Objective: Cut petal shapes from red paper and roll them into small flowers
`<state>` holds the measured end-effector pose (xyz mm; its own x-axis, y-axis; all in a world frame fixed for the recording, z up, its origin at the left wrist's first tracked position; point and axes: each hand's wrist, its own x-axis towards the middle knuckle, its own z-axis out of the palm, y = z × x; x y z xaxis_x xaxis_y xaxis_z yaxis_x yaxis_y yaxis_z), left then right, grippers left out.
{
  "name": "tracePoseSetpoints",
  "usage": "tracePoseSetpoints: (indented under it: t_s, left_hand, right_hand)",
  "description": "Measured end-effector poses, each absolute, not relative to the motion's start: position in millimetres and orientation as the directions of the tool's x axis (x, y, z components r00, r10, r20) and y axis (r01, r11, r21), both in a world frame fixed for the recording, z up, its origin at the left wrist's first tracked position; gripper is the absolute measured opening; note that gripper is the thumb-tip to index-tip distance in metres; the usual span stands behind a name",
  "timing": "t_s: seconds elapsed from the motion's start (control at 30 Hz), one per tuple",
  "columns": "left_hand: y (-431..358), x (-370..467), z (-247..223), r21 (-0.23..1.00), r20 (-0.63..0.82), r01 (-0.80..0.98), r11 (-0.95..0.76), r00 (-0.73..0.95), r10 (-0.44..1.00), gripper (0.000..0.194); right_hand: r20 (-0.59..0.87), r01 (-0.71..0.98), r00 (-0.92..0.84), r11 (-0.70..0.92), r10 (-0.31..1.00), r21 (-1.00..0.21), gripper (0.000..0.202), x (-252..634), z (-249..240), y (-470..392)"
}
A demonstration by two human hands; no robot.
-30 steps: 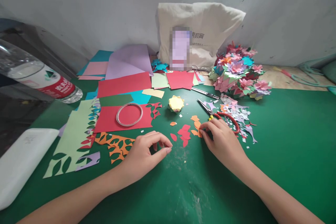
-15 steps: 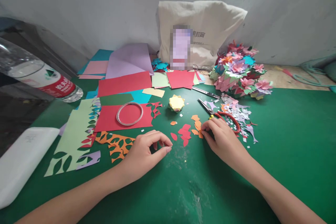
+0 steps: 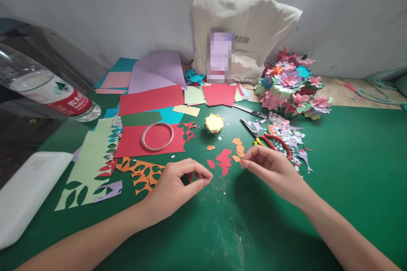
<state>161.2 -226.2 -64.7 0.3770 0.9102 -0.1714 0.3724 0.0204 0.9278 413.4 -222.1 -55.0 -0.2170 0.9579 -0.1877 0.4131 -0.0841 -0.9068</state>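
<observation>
My right hand [image 3: 270, 167] pinches an orange paper petal [image 3: 243, 162] between thumb and fingertips, a little above the table. Thumb and forefinger of my left hand [image 3: 186, 186] are pressed together; a tiny pale bit may sit at their tips, too small to name. Between the hands lie several red paper petals [image 3: 224, 161], with more orange petals [image 3: 239, 149] beside them. Behind these stands a small folded yellow paper flower [image 3: 214, 124]. Scissors with red and yellow handles [image 3: 259, 134] lie just beyond my right hand.
A roll of tape [image 3: 157, 136] rests on red paper to the left, near a cut-out orange sheet [image 3: 140, 173]. At back right are finished paper flowers [image 3: 291, 82], a utility knife [image 3: 250, 111] and paper scraps [image 3: 286, 133]. A water bottle [image 3: 54, 89] and white case [image 3: 32, 194] stand left.
My right hand has lifted slightly off the orange petals with one petal in its fingertips. My left hand stays pinched, nearly still.
</observation>
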Motion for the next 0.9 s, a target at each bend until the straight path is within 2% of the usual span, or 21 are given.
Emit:
tracePoseSetpoints:
  t_s: [0.03, 0.1, 0.23, 0.43, 0.77, 0.9]
  left_hand:
    - [-227.8, 162.7, -65.2, 0.936, -0.189, 0.348, 0.05, 0.377, 0.907, 0.009]
    - [-230.8, 166.1, -66.8, 0.944, -0.237, 0.306, 0.121, 0.378, 0.895, 0.009]
    - [-234.3, 170.5, -71.4, 0.944, -0.297, 0.256, 0.208, 0.384, 0.874, 0.009]
    - [-235.0, 168.8, -74.7, 0.947, -0.278, 0.271, 0.174, 0.415, 0.866, 0.009]
    - [-232.0, 169.6, -74.4, 0.947, -0.311, 0.214, 0.239, 0.433, 0.846, 0.011]
    - [-231.7, 167.6, -76.9, 0.966, -0.252, 0.168, 0.197, 0.429, 0.868, 0.01]
  right_hand:
    - [-0.259, 0.284, -0.226, -0.19, 0.939, -0.94, 0.019, 408.1, -53.8, -224.8]
    - [-0.364, 0.11, -0.254, -0.347, 0.896, -0.932, 0.024, 395.9, -54.5, -231.0]
    - [-0.453, -0.026, -0.308, -0.483, 0.837, -0.875, 0.031, 372.9, -63.4, -244.9]
    - [-0.436, -0.076, -0.315, -0.481, 0.843, -0.874, 0.031, 361.2, -70.7, -253.8]
    - [-0.42, -0.084, -0.331, -0.47, 0.845, -0.879, 0.029, 363.0, -72.0, -252.7]
    - [-0.418, -0.099, -0.322, -0.469, 0.85, -0.878, 0.028, 363.1, -72.2, -252.1]
